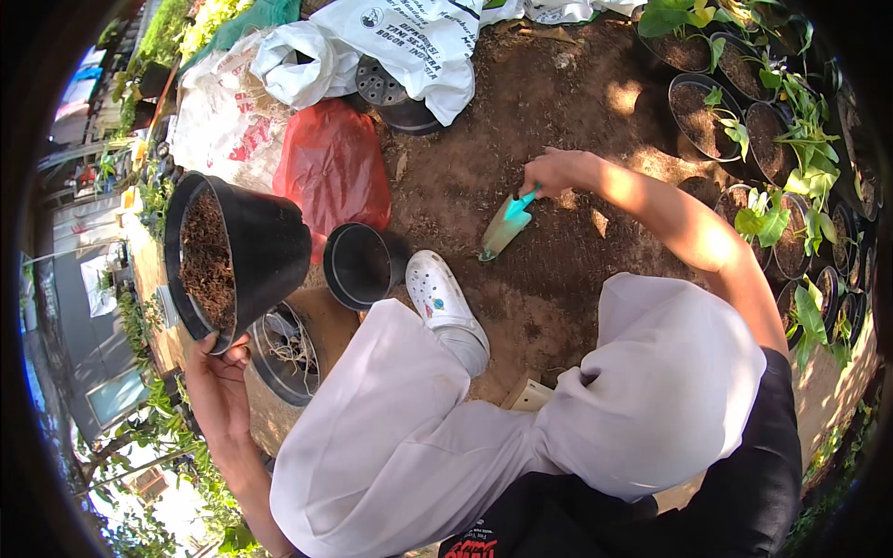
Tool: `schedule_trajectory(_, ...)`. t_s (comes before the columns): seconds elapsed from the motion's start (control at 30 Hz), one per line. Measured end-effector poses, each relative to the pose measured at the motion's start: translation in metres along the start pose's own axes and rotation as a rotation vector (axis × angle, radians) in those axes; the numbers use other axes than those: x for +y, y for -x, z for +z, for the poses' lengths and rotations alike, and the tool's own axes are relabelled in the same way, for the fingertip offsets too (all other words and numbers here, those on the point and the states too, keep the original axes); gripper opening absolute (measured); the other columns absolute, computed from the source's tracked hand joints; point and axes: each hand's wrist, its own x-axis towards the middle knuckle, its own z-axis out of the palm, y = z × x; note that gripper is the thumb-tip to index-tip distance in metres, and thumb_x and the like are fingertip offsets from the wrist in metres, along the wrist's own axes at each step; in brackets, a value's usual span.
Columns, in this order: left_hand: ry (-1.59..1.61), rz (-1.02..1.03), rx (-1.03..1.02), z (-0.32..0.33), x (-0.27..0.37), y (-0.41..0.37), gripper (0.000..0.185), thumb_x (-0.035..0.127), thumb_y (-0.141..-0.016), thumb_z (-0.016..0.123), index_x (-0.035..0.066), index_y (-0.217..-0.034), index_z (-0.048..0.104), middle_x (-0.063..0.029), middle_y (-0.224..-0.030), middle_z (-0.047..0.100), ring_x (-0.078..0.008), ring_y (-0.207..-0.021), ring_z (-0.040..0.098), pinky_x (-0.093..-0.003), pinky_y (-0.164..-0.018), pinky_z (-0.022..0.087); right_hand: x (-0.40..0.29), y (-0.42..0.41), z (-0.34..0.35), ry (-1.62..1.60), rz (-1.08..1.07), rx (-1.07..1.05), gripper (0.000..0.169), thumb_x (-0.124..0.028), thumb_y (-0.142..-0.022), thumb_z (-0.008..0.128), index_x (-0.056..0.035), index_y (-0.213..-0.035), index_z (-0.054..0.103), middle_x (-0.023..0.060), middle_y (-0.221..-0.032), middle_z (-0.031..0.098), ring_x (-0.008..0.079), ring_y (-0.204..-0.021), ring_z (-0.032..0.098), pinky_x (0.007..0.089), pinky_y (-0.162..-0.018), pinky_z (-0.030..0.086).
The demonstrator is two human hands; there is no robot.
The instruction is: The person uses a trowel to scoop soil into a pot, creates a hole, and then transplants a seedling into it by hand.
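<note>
My left hand [222,376] grips the rim of a black plastic plant pot [268,254], tilted on its side in the air with brown fibrous potting mix [207,268] inside. In my right hand [558,172] is the handle of a green hand trowel [508,227], its soil-dusted blade pointing down at the dark ground near my white clog [439,289]. Between the held pot and the clog, a smaller black pot [357,265] lies tipped. Below it stands a round black container [300,390] holding pale stringy material.
A red plastic bag [335,167], white sacks [230,125] and an upturned black pot [411,115] lie ahead. Several potted leafy plants [704,118] line the right side. A pale object [529,396] sits beneath my legs.
</note>
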Motion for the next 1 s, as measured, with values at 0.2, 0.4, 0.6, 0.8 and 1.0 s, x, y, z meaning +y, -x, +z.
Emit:
schedule_trajectory(0.2,-0.042,0.074,-0.032,-0.006,0.047,0.038,0.015,0.012,-0.096,0.056,-0.001,-0.104,0.058,-0.0192,-0.089,0.071,-0.0178,-0.067,0.066,-0.0282,-0.069,0.053,-0.055,0.040,-0.038,0.210,0.159,0.019,0.019,-0.012,-0.078,0.065,-0.0173,-0.093,0.075,0.0054,-0.084,0.074,0.0316,-0.091,0.070,0.0487,-0.094,0.048)
schedule_trajectory(0.4,-0.036,0.051,-0.098,0.015,0.060,0.072,0.020,0.012,-0.093,0.058,-0.003,-0.107,0.058,-0.0140,-0.091,0.069,-0.0205,-0.074,0.065,-0.0264,-0.063,0.052,-0.141,0.057,0.035,-0.151,0.006,0.262,0.025,-0.013,-0.080,0.066,-0.0099,-0.105,0.071,0.0174,-0.092,0.070,0.0375,-0.096,0.068,0.0505,-0.078,0.055)
schedule_trajectory(0.6,-0.033,-0.026,-0.141,0.026,0.049,0.097,0.013,0.012,-0.097,0.055,0.001,-0.097,0.062,-0.0117,-0.084,0.068,-0.0190,-0.076,0.064,-0.0305,-0.069,0.050,-0.206,0.026,0.140,-0.146,-0.027,0.240,0.062,-0.003,-0.081,0.064,-0.0039,-0.140,0.048,0.0252,-0.109,0.061,0.0407,-0.091,0.069,0.0493,-0.074,0.057)
schedule_trajectory(0.8,-0.032,-0.010,-0.116,0.023,0.040,0.106,0.016,0.012,-0.095,0.054,-0.002,-0.100,0.060,-0.0133,-0.085,0.069,-0.0204,-0.071,0.064,-0.0314,-0.068,0.050,-0.206,0.073,0.153,-0.117,0.234,0.298,0.084,-0.001,-0.077,0.065,-0.0011,-0.153,0.030,0.0246,-0.103,0.060,0.0394,-0.075,0.069,0.0490,-0.065,0.056)
schedule_trajectory(1.0,-0.022,0.025,-0.126,0.019,0.034,0.096,0.017,0.012,-0.095,0.053,-0.004,-0.099,0.060,-0.0152,-0.088,0.070,-0.0213,-0.071,0.064,-0.0314,-0.069,0.050,-0.180,0.113,0.163,-0.169,0.204,0.386,0.078,-0.004,-0.080,0.062,-0.0028,-0.152,0.033,0.0202,-0.098,0.058,0.0378,-0.070,0.067,0.0453,-0.062,0.056)
